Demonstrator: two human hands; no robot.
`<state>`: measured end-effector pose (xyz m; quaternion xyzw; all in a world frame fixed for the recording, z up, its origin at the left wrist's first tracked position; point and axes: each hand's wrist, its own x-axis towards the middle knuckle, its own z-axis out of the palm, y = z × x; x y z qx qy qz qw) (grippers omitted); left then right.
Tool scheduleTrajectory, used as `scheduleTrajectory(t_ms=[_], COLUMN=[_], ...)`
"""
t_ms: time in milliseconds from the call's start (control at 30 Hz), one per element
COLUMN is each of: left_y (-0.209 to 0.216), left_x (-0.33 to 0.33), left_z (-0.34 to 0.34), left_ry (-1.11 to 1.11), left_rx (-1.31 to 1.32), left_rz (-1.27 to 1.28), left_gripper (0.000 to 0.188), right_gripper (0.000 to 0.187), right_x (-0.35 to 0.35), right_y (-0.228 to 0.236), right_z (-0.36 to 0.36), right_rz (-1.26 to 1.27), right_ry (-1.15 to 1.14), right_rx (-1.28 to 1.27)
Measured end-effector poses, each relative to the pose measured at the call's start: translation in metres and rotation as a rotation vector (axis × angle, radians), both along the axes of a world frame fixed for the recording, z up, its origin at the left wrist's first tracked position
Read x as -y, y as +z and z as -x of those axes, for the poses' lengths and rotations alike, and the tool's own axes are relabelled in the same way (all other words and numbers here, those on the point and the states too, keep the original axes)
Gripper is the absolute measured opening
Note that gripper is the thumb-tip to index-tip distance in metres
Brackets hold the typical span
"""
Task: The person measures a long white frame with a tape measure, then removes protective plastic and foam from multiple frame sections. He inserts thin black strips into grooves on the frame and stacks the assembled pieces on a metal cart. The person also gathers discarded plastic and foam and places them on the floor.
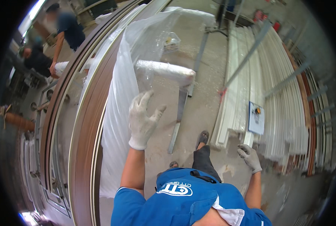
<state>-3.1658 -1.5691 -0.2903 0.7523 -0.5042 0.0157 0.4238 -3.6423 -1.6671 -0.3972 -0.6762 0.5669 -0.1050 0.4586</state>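
Observation:
My left hand, in a pale work glove, is raised with fingers and thumb apart and nothing held. It is nearest the sheet of clear plastic film, which hangs along the long brown profiles; I cannot tell whether the fingertips touch it. My right hand, also gloved, hangs low on the right with loosely bent fingers and no object visible in it. Just beyond it are the ends of the white profiles. A film-wrapped rack arm sticks out beyond my left hand.
A clipboard with a small round object lies on the stacked white profiles at right. Slanting metal bars cross that stack. A metal stand leg rests on the floor ahead. Two people are at the far left. A white basket stands beyond.

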Motion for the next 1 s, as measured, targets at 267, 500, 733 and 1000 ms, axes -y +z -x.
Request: scheduleTrajectory(t_ms=[267,500,733,1000], left_y=[0.036,0.019,-0.075,-0.061], left_x=[0.198,0.288,0.307,0.33], left_z=[-0.118,-0.209,-0.152,-0.151], left_ry=[0.683,0.507,0.136,0.57], left_rx=[0.629,-0.168,0.046,0.349], left_rz=[0.027,-0.271,-0.809,-0.471], left_gripper=[0.102,0.062,0.038,0.064], right_gripper=[0.043,0.038,0.034,0.043], right_x=[0.295,0.455,0.527,0.551], right_y=[0.021,0.1,0.169,0.172], right_z=[-0.081,-0.266,-0.421,-0.6], right_rz=[0.337,0.509,0.613,0.991], right_ry=[0.373,0.821,1.049,1.183], right_rx=[-0.095,0.047,0.295,0.493])
